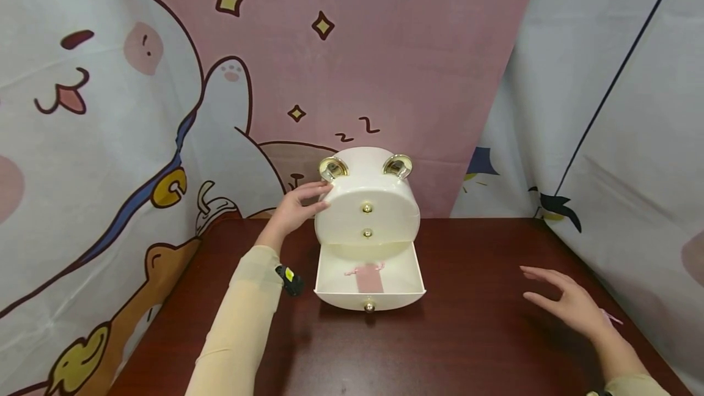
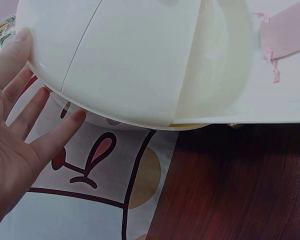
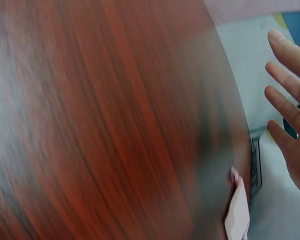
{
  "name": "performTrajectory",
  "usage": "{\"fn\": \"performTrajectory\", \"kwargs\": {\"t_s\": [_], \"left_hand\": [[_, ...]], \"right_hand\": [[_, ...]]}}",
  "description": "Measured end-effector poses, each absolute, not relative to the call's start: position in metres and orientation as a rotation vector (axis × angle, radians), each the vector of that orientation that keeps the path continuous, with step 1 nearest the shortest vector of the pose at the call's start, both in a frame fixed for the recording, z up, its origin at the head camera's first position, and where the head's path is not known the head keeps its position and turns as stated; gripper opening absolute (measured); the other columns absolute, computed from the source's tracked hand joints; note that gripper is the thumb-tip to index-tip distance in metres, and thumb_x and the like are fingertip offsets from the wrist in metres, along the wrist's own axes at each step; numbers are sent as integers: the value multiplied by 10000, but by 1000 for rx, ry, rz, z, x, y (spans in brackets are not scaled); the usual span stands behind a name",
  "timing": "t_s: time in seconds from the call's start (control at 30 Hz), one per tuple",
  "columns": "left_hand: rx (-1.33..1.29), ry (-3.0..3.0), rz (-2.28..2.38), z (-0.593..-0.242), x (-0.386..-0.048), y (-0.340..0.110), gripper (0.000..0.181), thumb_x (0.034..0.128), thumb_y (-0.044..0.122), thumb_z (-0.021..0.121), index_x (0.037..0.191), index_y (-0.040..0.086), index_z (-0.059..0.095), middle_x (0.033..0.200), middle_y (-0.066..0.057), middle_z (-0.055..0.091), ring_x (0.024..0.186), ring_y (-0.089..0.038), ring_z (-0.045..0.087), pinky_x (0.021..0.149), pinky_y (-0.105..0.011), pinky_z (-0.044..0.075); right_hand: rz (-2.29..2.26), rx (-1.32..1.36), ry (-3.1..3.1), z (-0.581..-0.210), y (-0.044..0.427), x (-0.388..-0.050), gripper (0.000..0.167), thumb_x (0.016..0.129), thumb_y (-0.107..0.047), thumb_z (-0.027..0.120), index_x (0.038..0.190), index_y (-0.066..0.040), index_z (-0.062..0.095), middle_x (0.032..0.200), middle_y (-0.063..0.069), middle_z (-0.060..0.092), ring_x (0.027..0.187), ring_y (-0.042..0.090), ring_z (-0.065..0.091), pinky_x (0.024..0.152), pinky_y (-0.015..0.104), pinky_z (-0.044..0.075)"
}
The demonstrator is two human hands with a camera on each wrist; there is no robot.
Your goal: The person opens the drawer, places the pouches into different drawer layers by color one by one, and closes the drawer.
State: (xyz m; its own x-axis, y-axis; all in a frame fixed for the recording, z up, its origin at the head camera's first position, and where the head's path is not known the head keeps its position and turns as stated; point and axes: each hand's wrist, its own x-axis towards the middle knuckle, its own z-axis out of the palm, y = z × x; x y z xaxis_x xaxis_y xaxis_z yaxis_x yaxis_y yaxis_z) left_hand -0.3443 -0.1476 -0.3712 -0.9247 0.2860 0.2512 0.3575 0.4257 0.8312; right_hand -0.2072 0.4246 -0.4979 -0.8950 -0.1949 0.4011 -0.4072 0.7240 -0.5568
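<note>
A glossy white box with gold ear-like rings stands on the table, its bottom drawer pulled out. Two gold knobs sit on its front, and a third is on the drawer. Inside the drawer lies a small pink drawstring pouch. My left hand touches the box's upper left side, its fingers spread and fairly straight in the left wrist view. Over the right part of the table, my right hand holds nothing, fingers extended. Beneath it, partly hidden in the head view, is another pale pink pouch-like item.
The dark reddish wooden table bears the box at its far middle. Behind it hangs a pink cloth with cartoon animals, and a pale cloth borders the right side.
</note>
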Motion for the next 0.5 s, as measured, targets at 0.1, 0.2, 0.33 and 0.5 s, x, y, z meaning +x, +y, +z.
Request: {"fn": "performTrajectory", "kwargs": {"t_s": [0.1,0.2,0.33,0.5], "left_hand": [[-587,-2590,-1535,-371,-344,-148,441,917,255,736,1346,199,651,1497,-31,457,1384,-281,388,929,-433,536],[-589,-2588,-1539,-371,-344,-148,441,916,254,737,1346,200,651,1498,-32,456,1385,-283,386,926,-432,537],[-589,-2588,-1549,-371,-344,-148,440,918,252,736,1346,198,651,1501,-33,452,1385,-285,386,922,-431,540],[-584,-2592,-1552,-371,-344,-148,448,914,258,740,1347,195,649,1503,-36,450,1387,-291,387,922,-438,540]], "right_hand": [[1078,392,-2673,-498,438,-202,577,883,-189,775,1402,-72,551,1246,27,629,1139,-215,337,816,17,301],[1255,328,-2686,-499,451,-196,600,919,-159,733,1456,-62,482,1254,-158,577,889,-179,457,654,123,428],[1441,249,-2705,-500,470,-187,626,953,-121,683,1513,-110,403,1205,-343,492,483,-32,415,377,311,427],[1361,221,-2716,-506,492,-182,619,960,-129,678,1516,-94,408,1205,-378,494,863,-74,614,656,159,498]]}}
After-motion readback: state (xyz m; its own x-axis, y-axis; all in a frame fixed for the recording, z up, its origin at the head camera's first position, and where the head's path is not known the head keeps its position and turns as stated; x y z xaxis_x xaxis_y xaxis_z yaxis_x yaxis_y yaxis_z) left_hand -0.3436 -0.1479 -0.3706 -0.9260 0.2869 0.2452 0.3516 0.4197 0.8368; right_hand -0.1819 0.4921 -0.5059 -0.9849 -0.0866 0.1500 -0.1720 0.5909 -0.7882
